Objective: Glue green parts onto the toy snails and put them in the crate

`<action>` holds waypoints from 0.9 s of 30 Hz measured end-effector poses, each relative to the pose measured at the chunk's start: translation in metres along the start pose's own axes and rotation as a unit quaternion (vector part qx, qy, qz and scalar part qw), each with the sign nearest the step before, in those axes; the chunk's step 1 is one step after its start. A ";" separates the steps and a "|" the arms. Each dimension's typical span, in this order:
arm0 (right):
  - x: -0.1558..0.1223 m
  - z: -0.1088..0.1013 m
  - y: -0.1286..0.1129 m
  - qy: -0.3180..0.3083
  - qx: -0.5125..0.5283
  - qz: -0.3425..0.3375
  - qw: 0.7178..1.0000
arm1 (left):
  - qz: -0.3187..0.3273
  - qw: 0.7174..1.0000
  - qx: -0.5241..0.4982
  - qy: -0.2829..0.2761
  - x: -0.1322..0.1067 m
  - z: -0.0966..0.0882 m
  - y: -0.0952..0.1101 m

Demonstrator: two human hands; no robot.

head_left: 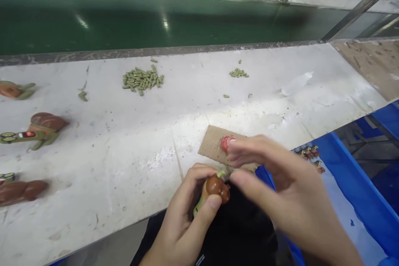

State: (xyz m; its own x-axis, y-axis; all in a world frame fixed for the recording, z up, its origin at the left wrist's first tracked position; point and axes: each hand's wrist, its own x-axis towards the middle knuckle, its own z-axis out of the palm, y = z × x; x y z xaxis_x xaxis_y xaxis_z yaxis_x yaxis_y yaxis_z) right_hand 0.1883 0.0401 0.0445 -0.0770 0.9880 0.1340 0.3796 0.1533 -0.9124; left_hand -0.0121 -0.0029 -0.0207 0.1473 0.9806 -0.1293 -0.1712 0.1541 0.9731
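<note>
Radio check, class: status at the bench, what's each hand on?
Left hand gripping brown-and-green toy figure. Right hand, fingers on red disc. Disc on cardboard scrap.

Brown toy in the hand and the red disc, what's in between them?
The head view shows part of a cardboard piece between the brown toy held in the left hand and the red disc.

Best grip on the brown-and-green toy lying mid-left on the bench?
Probably the brown domed top, coming from above with fingers either side. It's the thickest, roundest part and stands highest off the bench. I'd avoid the thin green limb stretching left; it looks likelier to flex.
</note>
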 end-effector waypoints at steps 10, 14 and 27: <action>0.158 -0.008 0.092 0.040 -0.190 -0.047 0.980 | -0.057 0.997 -0.018 0.053 -0.005 0.007 0.000; 0.157 0.000 0.096 0.045 -0.174 -0.055 0.982 | -0.058 0.997 -0.021 0.052 -0.007 0.009 -0.002; -0.004 -0.008 0.012 -0.026 0.007 -0.027 0.999 | -0.065 0.995 -0.032 0.069 0.005 0.005 0.014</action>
State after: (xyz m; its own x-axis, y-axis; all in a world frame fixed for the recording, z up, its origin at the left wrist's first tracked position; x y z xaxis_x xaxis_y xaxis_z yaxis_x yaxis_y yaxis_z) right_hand 0.2004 0.0385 0.0362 -0.1451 0.9759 0.1630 0.3607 0.2056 -0.9097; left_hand -0.0089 0.0032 -0.0063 0.0374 0.9585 -0.2827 -0.2218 0.2838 0.9329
